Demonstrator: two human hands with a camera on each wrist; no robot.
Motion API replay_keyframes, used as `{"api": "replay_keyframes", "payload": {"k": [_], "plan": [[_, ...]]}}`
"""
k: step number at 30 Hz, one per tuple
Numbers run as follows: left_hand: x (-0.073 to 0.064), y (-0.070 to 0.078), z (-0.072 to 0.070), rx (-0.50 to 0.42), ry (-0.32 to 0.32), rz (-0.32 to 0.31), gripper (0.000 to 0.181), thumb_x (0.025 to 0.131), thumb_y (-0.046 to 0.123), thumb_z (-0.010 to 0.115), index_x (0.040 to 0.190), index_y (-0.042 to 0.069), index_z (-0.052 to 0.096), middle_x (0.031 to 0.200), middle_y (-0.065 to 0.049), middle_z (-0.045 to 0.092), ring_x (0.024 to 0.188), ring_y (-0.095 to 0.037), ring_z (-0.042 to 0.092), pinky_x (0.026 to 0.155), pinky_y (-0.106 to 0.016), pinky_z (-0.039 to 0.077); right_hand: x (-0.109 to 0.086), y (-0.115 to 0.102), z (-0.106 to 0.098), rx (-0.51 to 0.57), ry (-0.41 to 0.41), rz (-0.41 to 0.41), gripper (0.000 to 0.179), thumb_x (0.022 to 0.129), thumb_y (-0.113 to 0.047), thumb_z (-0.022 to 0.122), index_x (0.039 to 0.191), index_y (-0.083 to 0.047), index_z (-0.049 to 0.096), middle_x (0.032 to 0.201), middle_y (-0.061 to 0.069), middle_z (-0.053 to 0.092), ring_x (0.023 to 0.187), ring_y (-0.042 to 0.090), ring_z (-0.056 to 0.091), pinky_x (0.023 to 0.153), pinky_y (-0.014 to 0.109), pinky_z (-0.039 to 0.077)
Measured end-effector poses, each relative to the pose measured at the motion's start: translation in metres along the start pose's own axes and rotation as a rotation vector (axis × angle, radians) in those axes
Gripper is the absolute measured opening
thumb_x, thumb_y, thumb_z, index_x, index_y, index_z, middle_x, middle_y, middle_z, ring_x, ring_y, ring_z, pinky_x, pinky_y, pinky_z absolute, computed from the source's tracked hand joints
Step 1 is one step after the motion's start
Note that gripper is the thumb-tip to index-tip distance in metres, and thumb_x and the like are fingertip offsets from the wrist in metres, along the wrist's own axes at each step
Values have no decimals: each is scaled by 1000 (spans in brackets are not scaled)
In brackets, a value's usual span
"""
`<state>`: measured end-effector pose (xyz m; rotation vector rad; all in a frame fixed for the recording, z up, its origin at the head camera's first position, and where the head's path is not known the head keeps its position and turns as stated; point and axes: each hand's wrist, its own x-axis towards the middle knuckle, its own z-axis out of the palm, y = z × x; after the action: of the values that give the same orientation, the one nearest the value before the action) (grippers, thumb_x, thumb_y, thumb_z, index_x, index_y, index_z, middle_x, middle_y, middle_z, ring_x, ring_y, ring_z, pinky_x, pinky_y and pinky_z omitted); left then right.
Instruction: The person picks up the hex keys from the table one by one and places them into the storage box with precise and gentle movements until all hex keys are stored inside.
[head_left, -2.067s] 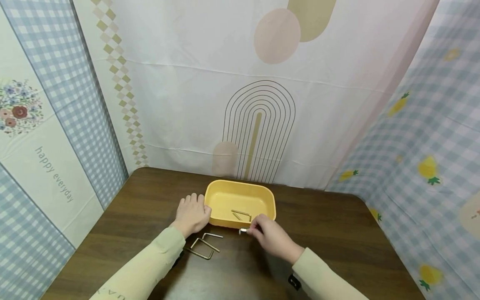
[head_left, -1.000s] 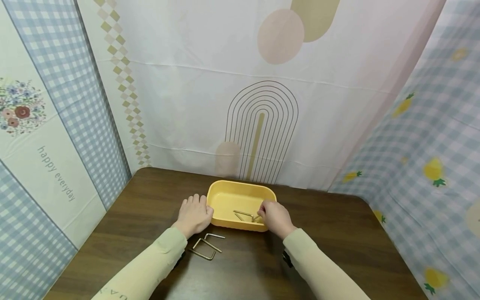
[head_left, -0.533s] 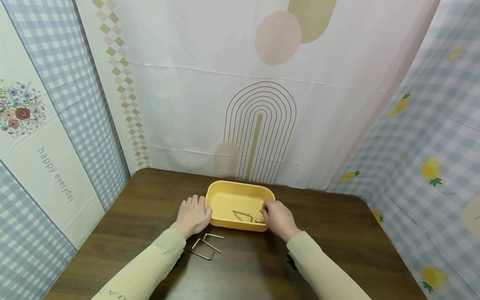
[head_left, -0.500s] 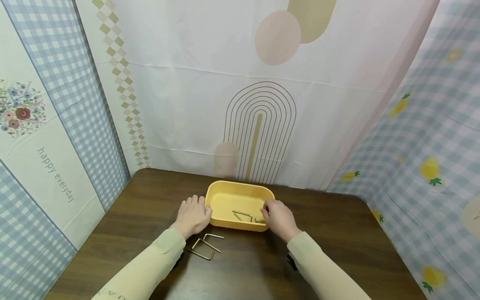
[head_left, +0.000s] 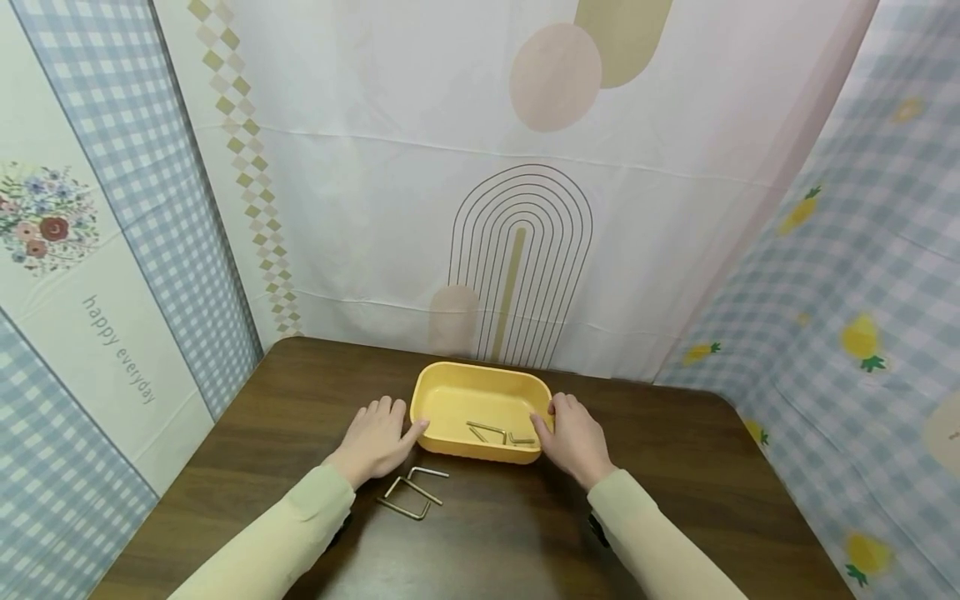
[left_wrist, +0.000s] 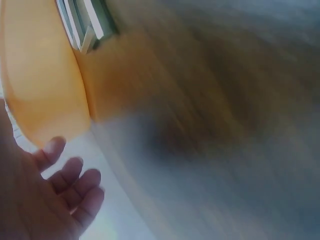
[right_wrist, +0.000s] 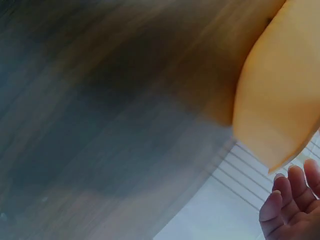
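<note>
A yellow plastic tray (head_left: 480, 451) stands on the table, with several brass-coloured L-shaped rods (head_left: 487, 427), like hex keys, at its front right. My left hand (head_left: 372, 442) is at the tray's left end, fingers spread and thumb tip by the rim; in the left wrist view the fingers are loosely bent with nothing between them. At the other end is my right hand (head_left: 576, 437), thumb over the rim and fingers outside the wall. Whether it presses the wall is unclear. In front of my left hand lie more L-shaped rods (head_left: 423, 492), one of them silvery.
The dark wood table (head_left: 637, 500) has a rounded far edge. A white patterned cloth (head_left: 375, 208) hangs right behind it. Checked cloths (head_left: 810, 400) hang at both sides.
My right hand has put an L-shaped rod into the tray, let go and moved to the tray's right end. My left hand has loosened from the rim, its fingers spreading.
</note>
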<state>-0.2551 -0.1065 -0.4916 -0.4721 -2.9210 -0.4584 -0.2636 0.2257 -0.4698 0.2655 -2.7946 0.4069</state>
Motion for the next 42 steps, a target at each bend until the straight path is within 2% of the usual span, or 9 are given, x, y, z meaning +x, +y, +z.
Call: {"api": "replay_keyframes", "payload": {"k": [5,9,17,26,32,38,42], "plan": [[-14,-7,-5,-41,-65,75,55,94,65,38,99,13,53,91,-2,46,87,-23,49,79,-41,38,-3,8,1,-12,-42,31,43,91,-52,57,80,-12,48,72,2,44,59,17,43,50,33,37],[-26,-9,-8,-78,-113,117,57,91,70,40,100,15,55,91,3,46,87,-18,48,82,-39,38,-5,12,3,-22,-72,41,44,91,-55,55,79,-13,47,71,1,44,58,17,43,49,33,36],[-40,-10,-11,-123,-151,163,49,88,61,58,105,15,56,94,5,46,88,-16,47,85,-42,39,-7,14,6,-22,-92,49,47,92,-57,52,79,-12,49,70,1,45,57,17,44,49,34,37],[-45,-11,-4,-130,-170,186,49,87,57,62,108,14,56,98,3,48,90,-17,48,85,-43,40,-7,17,9,-50,-142,35,40,97,-49,46,82,-12,51,70,1,46,57,18,45,52,36,38],[-45,-10,-5,-112,-166,233,44,85,54,66,104,16,56,95,3,47,90,-17,48,82,-42,39,-5,14,9,-112,-206,12,35,101,-37,40,85,-8,50,69,3,45,57,20,45,53,38,39],[-44,-10,-5,-92,-165,267,37,85,49,69,100,17,57,92,6,45,85,-15,45,78,-39,38,-5,13,12,-203,-197,-37,31,101,-31,37,83,-8,47,73,5,45,68,24,48,68,43,41],[-44,-11,-4,-66,-167,292,32,85,45,70,97,19,57,89,7,43,81,-13,42,76,-37,37,-4,11,11,-237,-182,-52,30,101,-29,36,81,-8,46,76,6,46,76,28,51,73,45,40]]}}
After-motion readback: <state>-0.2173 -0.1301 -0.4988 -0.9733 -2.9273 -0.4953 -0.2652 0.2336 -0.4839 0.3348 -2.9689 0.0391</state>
